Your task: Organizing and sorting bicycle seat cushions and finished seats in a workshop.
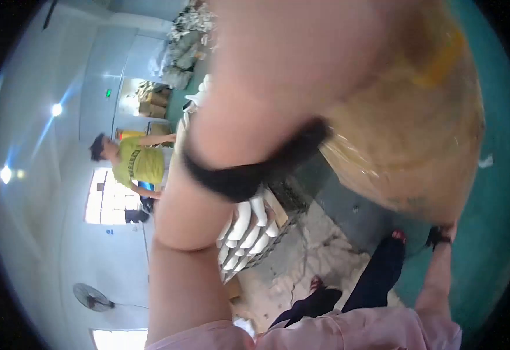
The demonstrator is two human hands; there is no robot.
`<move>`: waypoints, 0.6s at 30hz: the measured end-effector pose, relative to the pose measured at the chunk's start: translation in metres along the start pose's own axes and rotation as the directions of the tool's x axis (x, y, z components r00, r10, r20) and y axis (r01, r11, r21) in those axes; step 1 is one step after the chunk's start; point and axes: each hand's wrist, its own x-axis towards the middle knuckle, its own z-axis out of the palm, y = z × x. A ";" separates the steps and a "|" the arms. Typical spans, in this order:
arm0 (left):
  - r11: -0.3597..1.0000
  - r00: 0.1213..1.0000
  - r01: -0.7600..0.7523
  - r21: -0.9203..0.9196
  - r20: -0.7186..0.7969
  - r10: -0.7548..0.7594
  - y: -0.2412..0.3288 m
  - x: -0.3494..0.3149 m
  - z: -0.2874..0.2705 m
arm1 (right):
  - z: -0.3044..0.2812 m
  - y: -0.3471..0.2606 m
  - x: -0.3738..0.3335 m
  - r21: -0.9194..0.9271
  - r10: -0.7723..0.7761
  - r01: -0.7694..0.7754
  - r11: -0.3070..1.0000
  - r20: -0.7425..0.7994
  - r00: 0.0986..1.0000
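A large brown carton (406,146), glossy with clear tape or film and marked by a yellow strip, fills the upper right. My left arm crosses the middle of the view with a black band at its wrist. My left hand (301,64) is very near the camera and blurred, lying against or over the carton's near side; its fingers are hidden. At the carton's lower corner, my right hand (452,228), also with a black wristband, grips the edge. The fingers of that hand are partly hidden by the carton.
Stacked white, curved, limb-like pieces (246,230) lie on a rack beyond my left arm. A person in a yellow-green shirt (141,163) stands at the left. Brown boxes (153,108) and filled bags (182,55) sit farther off. A fan (92,296) hangs on the wall. A pale, stained sheet (301,280) covers the floor.
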 end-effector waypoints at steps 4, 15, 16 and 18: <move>0.702 0.553 0.340 -0.625 -0.471 -0.687 0.029 0.069 -0.028 | 0.083 -0.045 -0.094 0.006 0.075 -0.076 0.997 0.089 0.993; 0.544 0.464 0.087 -0.835 -0.449 -0.764 -0.019 -0.002 -0.294 | 0.756 -0.085 -0.481 -0.084 -0.457 0.513 0.854 0.350 0.818; 0.577 0.416 0.032 -0.816 -0.514 -0.750 -0.024 -0.034 -0.338 | 0.778 -0.064 -0.549 -0.053 -0.501 0.560 0.827 0.383 0.776; 0.653 0.278 0.067 -0.754 -0.615 -0.738 -0.015 -0.136 -0.421 | 0.698 -0.075 -0.560 -0.068 -0.471 0.585 0.808 0.521 0.712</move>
